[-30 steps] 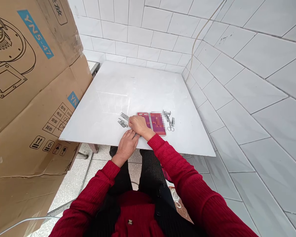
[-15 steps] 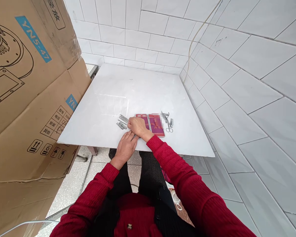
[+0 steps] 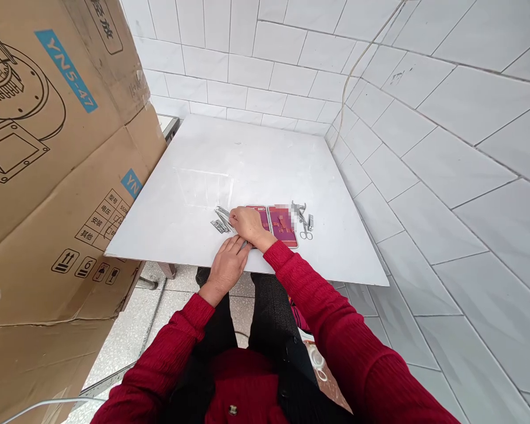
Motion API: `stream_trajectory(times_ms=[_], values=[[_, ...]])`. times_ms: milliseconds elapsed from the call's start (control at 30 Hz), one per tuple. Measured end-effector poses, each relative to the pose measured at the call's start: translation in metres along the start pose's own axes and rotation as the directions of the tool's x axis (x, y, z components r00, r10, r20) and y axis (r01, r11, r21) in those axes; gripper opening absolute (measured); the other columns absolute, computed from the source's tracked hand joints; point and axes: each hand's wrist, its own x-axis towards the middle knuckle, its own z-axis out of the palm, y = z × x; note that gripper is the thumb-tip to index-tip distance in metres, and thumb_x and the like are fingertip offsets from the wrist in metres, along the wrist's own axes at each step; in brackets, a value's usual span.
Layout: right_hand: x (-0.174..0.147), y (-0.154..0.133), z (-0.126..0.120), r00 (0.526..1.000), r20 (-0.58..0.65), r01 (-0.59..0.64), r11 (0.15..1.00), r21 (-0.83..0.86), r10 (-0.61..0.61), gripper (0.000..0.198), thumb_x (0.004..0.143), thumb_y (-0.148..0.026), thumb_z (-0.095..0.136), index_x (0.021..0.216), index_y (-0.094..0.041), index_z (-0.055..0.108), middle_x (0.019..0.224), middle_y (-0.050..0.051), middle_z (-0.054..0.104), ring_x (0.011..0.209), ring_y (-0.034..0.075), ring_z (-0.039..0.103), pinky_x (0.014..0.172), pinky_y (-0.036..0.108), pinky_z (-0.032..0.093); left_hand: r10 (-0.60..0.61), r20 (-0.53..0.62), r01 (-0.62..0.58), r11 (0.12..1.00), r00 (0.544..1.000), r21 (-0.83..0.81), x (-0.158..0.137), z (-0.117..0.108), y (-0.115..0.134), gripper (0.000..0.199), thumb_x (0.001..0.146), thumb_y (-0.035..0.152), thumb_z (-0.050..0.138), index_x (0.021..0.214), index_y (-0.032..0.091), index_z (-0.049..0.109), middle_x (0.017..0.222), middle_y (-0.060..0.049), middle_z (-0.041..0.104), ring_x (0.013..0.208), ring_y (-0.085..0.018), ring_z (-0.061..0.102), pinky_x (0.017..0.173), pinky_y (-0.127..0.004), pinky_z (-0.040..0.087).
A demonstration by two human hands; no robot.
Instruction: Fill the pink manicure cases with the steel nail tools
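A manicure case [image 3: 284, 241] lies spread on the table, its red-purple lining showing orange straps and its upper right part blurred. My left hand [image 3: 227, 263] is at the case's near left corner, fingers stretched forward, a grey edge between thumb and forefinger. Crossing over the case's left half, my right hand [image 3: 249, 225] has its fingers bent down and closed beside slim metal tools [image 3: 223, 213]; its fingertips are hidden. Just left of it lie small nail clippers [image 3: 219, 226]. On the case's right are scissors [image 3: 306, 234] and another nail clipper [image 3: 310, 221].
The white tabletop [image 3: 256, 153] meets tiled walls behind and on the right. A big cardboard box [image 3: 92, 147] stands against its left side. A thin cable [image 3: 345, 88] hangs down the wall corner.
The slim tools beside my right hand are now more fanned apart. My right hand has shifted only slightly, and my left stays at the case corner. The whole view has moved a little.
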Motion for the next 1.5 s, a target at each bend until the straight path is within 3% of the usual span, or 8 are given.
stream_trajectory(times_ms=[300,533,800,933,1500], values=[[0.008,0.001,0.002,1.0,-0.017,-0.027,0.993,-0.116,0.025,0.033,0.103,-0.018,0.044,0.108,-0.016,0.077,0.112,0.014,0.077,0.099,0.025,0.072,0.074,0.031,0.046,-0.001,0.007,0.001,1.0,1.0,-0.017,-0.001,0.0,-0.001,0.033,0.104,0.019,0.048,0.131,0.016,0.067,0.137,-0.017,0.068,0.133,-0.029,0.06,0.113,-0.05,0.05],[0.003,0.001,0.003,1.0,-0.025,0.004,0.998,-0.062,-0.006,0.029,0.104,-0.023,0.047,0.109,-0.019,0.075,0.116,0.01,0.076,0.101,0.023,0.071,0.076,0.029,0.045,-0.005,0.001,0.005,1.0,1.0,0.003,0.0,0.0,0.0,0.034,0.104,0.018,0.047,0.131,0.017,0.068,0.135,-0.015,0.069,0.133,-0.029,0.06,0.114,-0.05,0.05],[0.012,0.002,0.005,0.999,0.029,-0.023,0.996,-0.092,0.026,0.03,0.103,-0.02,0.046,0.107,-0.017,0.076,0.112,0.013,0.077,0.099,0.023,0.072,0.076,0.028,0.045,0.002,0.01,-0.003,1.0,1.0,0.008,-0.001,0.001,-0.001,0.034,0.105,0.02,0.047,0.132,0.016,0.067,0.137,-0.016,0.068,0.133,-0.029,0.06,0.113,-0.049,0.05],[0.012,0.003,0.006,1.0,-0.014,-0.027,0.996,-0.088,0.025,0.033,0.105,-0.023,0.044,0.106,-0.018,0.077,0.111,0.013,0.077,0.097,0.024,0.072,0.075,0.029,0.045,0.003,0.001,-0.003,1.0,1.0,0.008,-0.001,0.003,-0.001,0.034,0.105,0.02,0.045,0.131,0.015,0.067,0.137,-0.016,0.068,0.133,-0.029,0.06,0.113,-0.05,0.05],[0.03,-0.008,0.004,0.986,0.067,0.166,0.953,-0.252,-0.154,0.031,0.101,-0.012,0.046,0.111,-0.011,0.076,0.116,0.021,0.074,0.106,0.027,0.073,0.084,0.031,0.052,-0.007,-0.001,0.007,1.0,1.0,-0.028,-0.002,0.004,-0.003,0.034,0.105,0.02,0.045,0.132,0.017,0.066,0.138,-0.017,0.067,0.135,-0.028,0.059,0.114,-0.05,0.049]])
